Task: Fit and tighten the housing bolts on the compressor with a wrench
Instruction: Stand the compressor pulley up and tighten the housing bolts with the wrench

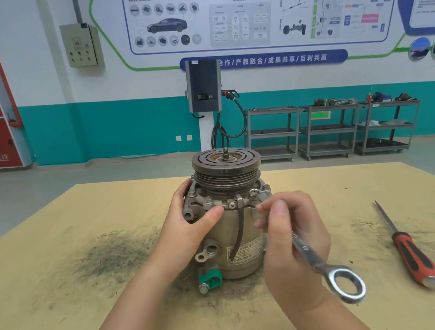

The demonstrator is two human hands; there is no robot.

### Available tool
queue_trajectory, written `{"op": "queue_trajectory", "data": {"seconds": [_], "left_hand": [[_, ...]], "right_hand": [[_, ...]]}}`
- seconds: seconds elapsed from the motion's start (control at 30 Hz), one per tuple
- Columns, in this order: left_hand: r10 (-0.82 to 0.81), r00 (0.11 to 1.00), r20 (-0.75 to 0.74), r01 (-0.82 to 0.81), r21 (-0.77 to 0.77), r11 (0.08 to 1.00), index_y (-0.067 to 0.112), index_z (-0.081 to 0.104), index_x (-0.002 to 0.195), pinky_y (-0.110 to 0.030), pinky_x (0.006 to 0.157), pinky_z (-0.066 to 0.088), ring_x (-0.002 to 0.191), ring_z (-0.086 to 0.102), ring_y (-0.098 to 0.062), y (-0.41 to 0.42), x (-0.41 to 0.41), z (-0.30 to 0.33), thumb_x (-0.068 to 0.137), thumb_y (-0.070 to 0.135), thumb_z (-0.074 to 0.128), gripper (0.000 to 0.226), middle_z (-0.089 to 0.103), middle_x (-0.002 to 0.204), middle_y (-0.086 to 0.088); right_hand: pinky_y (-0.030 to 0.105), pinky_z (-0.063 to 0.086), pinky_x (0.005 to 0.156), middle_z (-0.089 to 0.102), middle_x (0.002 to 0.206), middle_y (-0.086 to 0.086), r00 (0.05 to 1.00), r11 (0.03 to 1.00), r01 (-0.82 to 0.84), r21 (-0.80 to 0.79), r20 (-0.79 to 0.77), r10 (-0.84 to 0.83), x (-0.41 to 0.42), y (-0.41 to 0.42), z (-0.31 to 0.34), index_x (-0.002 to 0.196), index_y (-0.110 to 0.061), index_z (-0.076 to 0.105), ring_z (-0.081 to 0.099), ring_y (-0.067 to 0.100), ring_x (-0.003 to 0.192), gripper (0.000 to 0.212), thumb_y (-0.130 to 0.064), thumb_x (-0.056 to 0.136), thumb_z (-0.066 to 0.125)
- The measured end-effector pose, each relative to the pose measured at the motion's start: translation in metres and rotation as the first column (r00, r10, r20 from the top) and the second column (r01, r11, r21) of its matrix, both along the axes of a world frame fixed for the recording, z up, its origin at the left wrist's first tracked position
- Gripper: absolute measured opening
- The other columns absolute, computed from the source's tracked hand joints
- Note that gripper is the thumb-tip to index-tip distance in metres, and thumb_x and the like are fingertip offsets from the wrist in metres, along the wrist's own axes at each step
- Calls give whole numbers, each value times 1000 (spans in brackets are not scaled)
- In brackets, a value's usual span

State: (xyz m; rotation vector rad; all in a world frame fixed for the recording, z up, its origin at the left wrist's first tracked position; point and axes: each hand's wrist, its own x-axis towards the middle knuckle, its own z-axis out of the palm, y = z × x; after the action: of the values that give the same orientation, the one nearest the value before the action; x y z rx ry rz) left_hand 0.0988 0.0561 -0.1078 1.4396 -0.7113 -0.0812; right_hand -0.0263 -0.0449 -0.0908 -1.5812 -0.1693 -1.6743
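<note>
A metal compressor point(243, 239) stands upright on the wooden table point(59, 266), its grooved pulley point(227, 169) on top. Several housing bolts point(207, 201) sit around its upper flange. My left hand point(190, 223) grips the compressor's left side, thumb across the front just below the flange. My right hand point(291, 238) holds a silver combination wrench point(321, 261) at the compressor's right side. The wrench's ring end points down toward me, and its other end reaches up to the flange near a bolt point(254, 192); that end is mostly hidden behind my fingers.
A red-and-black-handled screwdriver point(410, 248) lies on the table at the right. Dark metal grit is spread on the table left of and around the compressor's base. Beyond the table stand a charging post point(204, 89) and grey shelf carts point(329, 129).
</note>
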Motion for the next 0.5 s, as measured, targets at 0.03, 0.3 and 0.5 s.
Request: {"op": "queue_trajectory", "data": {"seconds": [0.03, 0.3, 0.5], "left_hand": [[-2, 1000, -1, 2, -6, 1000, 58, 41, 125, -19, 82, 56, 113, 63, -1, 0, 1, -1, 55, 65, 79, 79, 61, 129, 16], [-13, 1000, 3, 13, -33, 999, 57, 48, 122, -28, 95, 50, 117, 64, -7, -2, 9, -7, 57, 47, 87, 77, 68, 123, 14], [1, 1000, 0, -1, -10, 1000, 56, 41, 124, -14, 77, 55, 110, 64, 2, 0, 2, -1, 56, 62, 77, 77, 61, 128, 17]], "right_hand": [[31, 47, 57, 59, 71, -1, 1000, 999, 9, -46, -4, -10, 0, 0, 0, 85, -23, 58, 58, 17, 64, 12, -21, 93, 49], [35, 54, 75, 67, 93, 3, 985, 947, -100, -306, -162, 52, 3, 1, -1, 90, -2, 72, 64, 17, 88, 14, -15, 87, 68], [25, 51, 66, 65, 84, -3, 975, 967, -221, 130, 17, 221, -6, -16, 21, 93, -24, 57, 64, 15, 70, 20, -27, 101, 39]]}}
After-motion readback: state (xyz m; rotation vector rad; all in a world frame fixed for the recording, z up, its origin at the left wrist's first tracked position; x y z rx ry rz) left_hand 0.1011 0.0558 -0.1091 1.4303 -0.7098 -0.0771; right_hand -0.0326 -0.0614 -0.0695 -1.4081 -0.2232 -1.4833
